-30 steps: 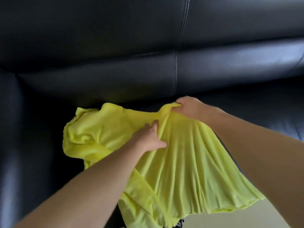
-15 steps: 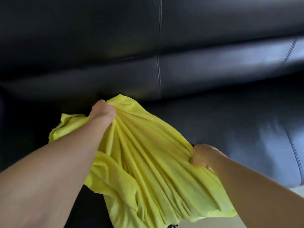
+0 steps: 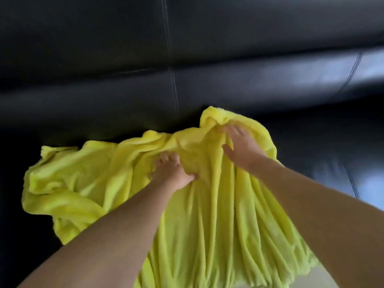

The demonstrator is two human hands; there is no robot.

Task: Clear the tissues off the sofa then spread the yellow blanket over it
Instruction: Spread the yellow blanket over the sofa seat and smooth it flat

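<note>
Yellow blanket (image 3: 207,215) lying bunched and creased on the seat of the black leather sofa (image 3: 124,96), lower edge hanging over the front. Left hand (image 3: 173,171) pressing into the cloth near its middle, fingers curled, gathering a fold. Right hand (image 3: 239,144) resting on the raised far hump, fingers bent, clutching fabric. Both forearms reaching in from below.

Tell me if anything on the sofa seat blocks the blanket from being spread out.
Nothing visible does. The blanket lies bunched on the sofa with the left hand and right hand on it. The seat around it shows no tissues or other things.
</note>
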